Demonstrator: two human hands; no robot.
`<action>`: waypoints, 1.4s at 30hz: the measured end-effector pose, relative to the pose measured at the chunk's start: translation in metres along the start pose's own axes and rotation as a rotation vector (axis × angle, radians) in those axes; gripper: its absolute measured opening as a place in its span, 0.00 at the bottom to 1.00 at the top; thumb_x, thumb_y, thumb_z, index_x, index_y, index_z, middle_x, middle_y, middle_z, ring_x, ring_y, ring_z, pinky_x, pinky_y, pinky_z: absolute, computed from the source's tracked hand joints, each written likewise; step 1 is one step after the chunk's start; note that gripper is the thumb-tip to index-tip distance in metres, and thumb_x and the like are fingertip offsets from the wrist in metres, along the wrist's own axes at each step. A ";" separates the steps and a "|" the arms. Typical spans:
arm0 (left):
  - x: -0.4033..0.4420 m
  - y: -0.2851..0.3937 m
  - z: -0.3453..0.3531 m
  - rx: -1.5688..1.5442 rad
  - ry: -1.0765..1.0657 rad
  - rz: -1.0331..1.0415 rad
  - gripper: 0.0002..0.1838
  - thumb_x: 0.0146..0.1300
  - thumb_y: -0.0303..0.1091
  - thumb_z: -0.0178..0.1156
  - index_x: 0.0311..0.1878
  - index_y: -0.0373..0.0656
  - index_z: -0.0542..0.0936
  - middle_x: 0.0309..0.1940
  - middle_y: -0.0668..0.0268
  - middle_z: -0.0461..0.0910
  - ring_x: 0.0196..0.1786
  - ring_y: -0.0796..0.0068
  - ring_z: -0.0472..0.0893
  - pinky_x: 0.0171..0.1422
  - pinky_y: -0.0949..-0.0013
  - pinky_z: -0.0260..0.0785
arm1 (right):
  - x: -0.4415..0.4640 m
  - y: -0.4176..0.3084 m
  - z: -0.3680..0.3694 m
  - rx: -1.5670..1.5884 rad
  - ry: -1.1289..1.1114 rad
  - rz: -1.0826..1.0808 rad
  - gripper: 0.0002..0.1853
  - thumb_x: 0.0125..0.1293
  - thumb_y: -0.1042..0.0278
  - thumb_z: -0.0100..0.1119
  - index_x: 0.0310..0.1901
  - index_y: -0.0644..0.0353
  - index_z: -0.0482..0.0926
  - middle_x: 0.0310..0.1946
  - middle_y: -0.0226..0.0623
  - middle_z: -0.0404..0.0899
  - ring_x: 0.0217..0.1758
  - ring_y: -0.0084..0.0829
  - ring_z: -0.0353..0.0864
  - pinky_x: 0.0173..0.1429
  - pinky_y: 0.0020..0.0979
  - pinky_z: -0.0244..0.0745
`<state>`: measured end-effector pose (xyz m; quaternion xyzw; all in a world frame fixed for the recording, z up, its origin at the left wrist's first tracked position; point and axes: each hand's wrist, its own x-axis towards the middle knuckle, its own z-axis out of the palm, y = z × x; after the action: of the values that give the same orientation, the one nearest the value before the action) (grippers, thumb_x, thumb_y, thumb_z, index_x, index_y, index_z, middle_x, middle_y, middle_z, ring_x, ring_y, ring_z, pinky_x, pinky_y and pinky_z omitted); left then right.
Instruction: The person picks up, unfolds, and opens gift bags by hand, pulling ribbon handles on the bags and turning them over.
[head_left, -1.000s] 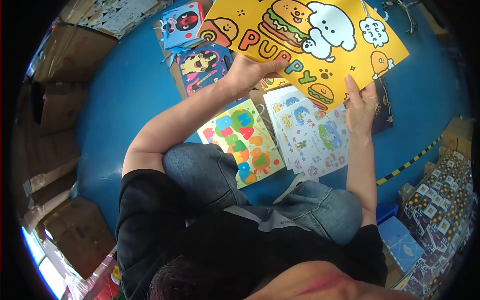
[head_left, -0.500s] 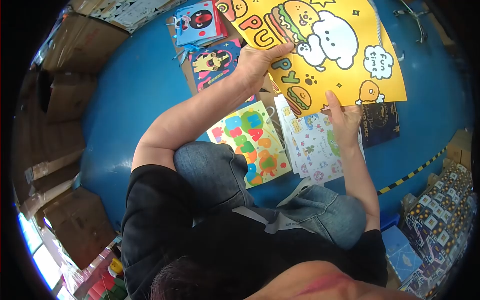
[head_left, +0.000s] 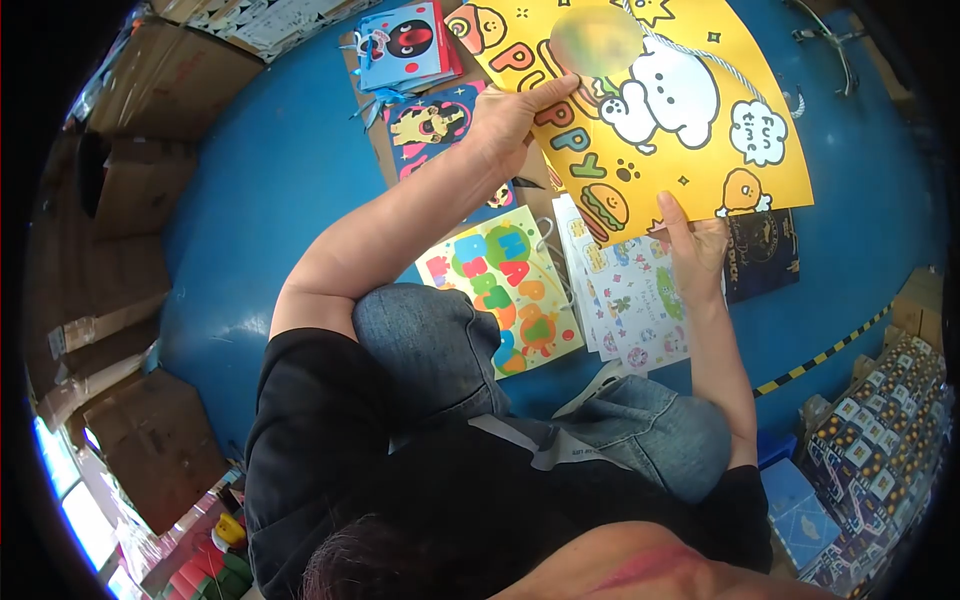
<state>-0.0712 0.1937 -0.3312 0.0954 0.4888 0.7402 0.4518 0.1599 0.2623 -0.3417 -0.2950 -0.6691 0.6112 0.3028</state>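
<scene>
Two-handed, gripping the yellow puppy bag [head_left: 680,150] with fingers of left hand [head_left: 508,120] at its left edge and of right hand [head_left: 697,255] at its bottom, apparently to keep it flat. Partly hiding white printed papers [head_left: 645,312], seemingly overlapped to save room. Farther, left of the bag, showing a blue-and-red stack [head_left: 403,62], piled likely for tidiness.

The puppy bag [head_left: 655,172] is over the paper stack [head_left: 632,305], the birthday bag [head_left: 503,292] left of that, cartons [head_left: 150,85] farther left.
</scene>
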 end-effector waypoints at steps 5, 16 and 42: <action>0.005 0.004 -0.005 -0.014 0.023 -0.031 0.14 0.58 0.30 0.68 0.47 0.42 0.79 0.43 0.63 0.84 0.45 0.72 0.84 0.53 0.68 0.77 | 0.003 -0.005 0.002 0.089 0.008 0.050 0.07 0.70 0.70 0.54 0.43 0.65 0.77 0.31 0.33 0.80 0.30 0.20 0.81 0.31 0.20 0.75; 0.034 0.010 -0.036 0.112 0.047 0.139 0.16 0.55 0.28 0.70 0.46 0.36 0.79 0.38 0.63 0.84 0.38 0.74 0.84 0.40 0.75 0.79 | 0.022 -0.007 -0.058 0.187 -0.080 0.246 0.13 0.67 0.69 0.59 0.49 0.66 0.77 0.37 0.34 0.81 0.34 0.20 0.82 0.34 0.22 0.80; 0.204 -0.201 -0.127 0.926 0.155 -0.515 0.20 0.55 0.44 0.70 0.44 0.39 0.81 0.36 0.64 0.82 0.35 0.73 0.81 0.39 0.70 0.75 | 0.014 0.047 -0.189 0.060 0.704 0.065 0.16 0.67 0.73 0.60 0.53 0.71 0.75 0.48 0.39 0.79 0.48 0.27 0.80 0.50 0.27 0.77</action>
<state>-0.1468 0.2911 -0.6195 0.1065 0.8038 0.3170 0.4920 0.2971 0.3977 -0.3743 -0.4998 -0.4958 0.5007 0.5036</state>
